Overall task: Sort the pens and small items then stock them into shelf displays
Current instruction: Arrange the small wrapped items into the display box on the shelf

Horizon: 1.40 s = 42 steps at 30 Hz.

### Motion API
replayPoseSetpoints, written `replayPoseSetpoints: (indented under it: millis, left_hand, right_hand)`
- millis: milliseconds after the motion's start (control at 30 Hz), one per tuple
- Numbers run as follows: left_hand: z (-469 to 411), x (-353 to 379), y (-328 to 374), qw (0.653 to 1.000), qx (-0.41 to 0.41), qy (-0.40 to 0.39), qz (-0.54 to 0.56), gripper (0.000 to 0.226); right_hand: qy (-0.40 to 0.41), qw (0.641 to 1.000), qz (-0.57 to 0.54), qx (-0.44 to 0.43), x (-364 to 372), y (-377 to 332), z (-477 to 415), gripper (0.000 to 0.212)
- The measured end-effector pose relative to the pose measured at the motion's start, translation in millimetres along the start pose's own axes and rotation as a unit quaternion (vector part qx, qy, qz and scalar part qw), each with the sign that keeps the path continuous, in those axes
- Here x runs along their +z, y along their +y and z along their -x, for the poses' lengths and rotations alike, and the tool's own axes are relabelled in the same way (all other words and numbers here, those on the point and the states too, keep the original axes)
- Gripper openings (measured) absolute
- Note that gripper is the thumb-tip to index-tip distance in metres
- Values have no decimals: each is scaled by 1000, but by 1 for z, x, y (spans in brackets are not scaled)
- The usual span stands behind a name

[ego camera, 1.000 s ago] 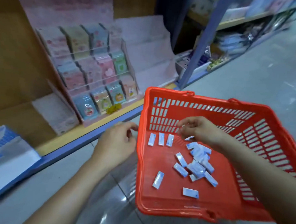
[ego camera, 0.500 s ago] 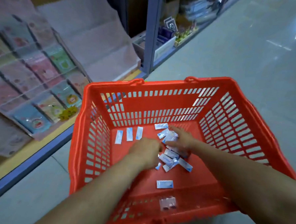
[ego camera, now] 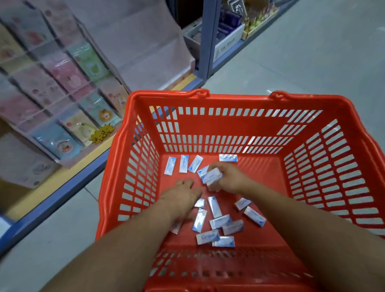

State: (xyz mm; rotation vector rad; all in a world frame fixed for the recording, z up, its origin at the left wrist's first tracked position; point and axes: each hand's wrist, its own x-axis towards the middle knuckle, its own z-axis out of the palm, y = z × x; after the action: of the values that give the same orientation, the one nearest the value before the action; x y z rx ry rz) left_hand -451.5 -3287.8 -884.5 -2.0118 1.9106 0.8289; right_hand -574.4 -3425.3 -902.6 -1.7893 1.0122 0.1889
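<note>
right hand (ego camera: pixel 227 180) fingers clamped on a few Campus packets (ego camera: pixel 210 175), left hand (ego camera: pixel 182 195) fingers relaxed, flat inside red basket (ego camera: pixel 234 98)

Stationery shop: red shopping basket (ego camera: pixel 234 99), tiered display rack (ego camera: pixel 56 89) of packaged goods, stocked aisle shelving (ego camera: pixel 207 35).

A grey floor (ego camera: pixel 314 63) runs off to the upper right. On the left a clear tiered rack (ego camera: pixel 44 106) leans back on a wooden shelf board (ego camera: pixel 58 183) edged by a blue rail (ego camera: pixel 50 205); it holds rows of pastel packs (ego camera: pixel 89 62) (blurred, prints unreadable). A yellow starburst tag (ego camera: pixel 102 133) sits at its lower corner. Pale pink sheets (ego camera: pixel 134 38) lean just beside it. Past a blue upright post (ego camera: pixel 207 35) stand purple boxes (ego camera: pixel 230 19) and a white box (ego camera: pixel 228 44).
</note>
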Motion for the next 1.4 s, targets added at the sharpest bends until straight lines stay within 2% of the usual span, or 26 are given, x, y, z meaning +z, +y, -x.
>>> replayPoseSetpoints:
  millis: [67,167,333,500,633,733,800,900,1033,1133,1200,1233,1300,1367,1400]
  left_hand:
    - [0,-4,7,999,41,2,-20,60]
    - [-1,-3,20,995,94,-14,-37,67]
    - [-4,-2,30,994,86,-38,-63,63]
    - [-11,-2,26,996,66,-49,-31,41]
    - [-9,-4,22,989,110,-83,-53,59]
    - [-2,-3,26,990,105,-72,-68,42]
    - [1,-3,24,990,106,-67,-66,49]
    - [2,-14,25,996,66,-40,-43,30]
    - [-5,-35,21,999,21,30,32,26]
    - [-1,-63,20,995,11,72,68,34]
    - [5,-86,21,989,13,115,87,33]
    - [9,-98,23,986,21,135,92,31]
    - [19,-117,25,979,42,168,109,30]
    - [32,-130,24,971,62,193,128,29]
    - [40,-136,21,965,68,213,137,28]
  right_hand:
    - [26,992,-114,47,-15,0,2,29]
    - [6,962,-247,118,-29,-4,7,27]
    - [-40,921,-367,123,-36,-21,13,22]
    - [-80,917,-378,102,-39,-29,11,16]
    - [-67,926,-357,105,-38,-31,10,16]
    - [-54,939,-320,111,-38,-35,11,15]
    - [-49,947,-296,114,-39,-37,12,23]
    - [-49,953,-277,108,-39,-40,16,22]
    - [-30,951,-292,97,-48,-46,19,12]
    - [6,979,-180,92,-57,-48,17,11]
    - [-6,988,-125,94,-58,-51,17,13]
    - [-25,986,-134,96,-56,-54,19,14]
    - [-74,967,-222,100,-52,-60,21,14]
    - [-132,922,-355,86,-48,-66,23,15]
    - [-161,895,-410,67,-47,-71,25,23]
